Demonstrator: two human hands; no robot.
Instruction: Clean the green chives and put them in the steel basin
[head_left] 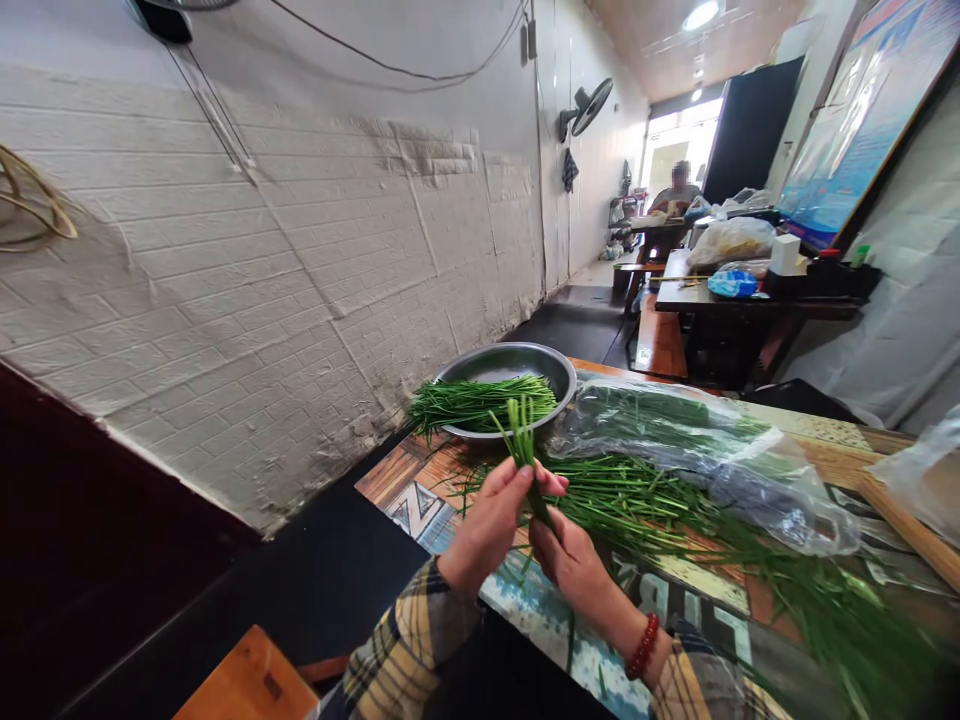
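A small bunch of green chives (pixel 520 430) stands upright between my two hands, pale ends up. My left hand (pixel 489 520) pinches it around the middle with thumb and fingers. Lower down, my right hand (pixel 576 565) has its fingers closed round the darker leafy part. Just beyond them is a metal basin (pixel 568 372) holding a pile of chives (pixel 476 402), some hanging over its left rim. Loose chives (pixel 630 500) spread across the table to the right of my hands. Behind those lies a clear plastic bag (pixel 787 500) with more chives inside.
The patterned table (pixel 405 475) runs off to the right, near a white brick-textured wall (pixel 225 300). An orange wooden stool (pixel 244 680) is at lower left. Farther back, a dark table (pixel 675 290) carries bags and boxes, and a person (pixel 675 195) sits behind it.
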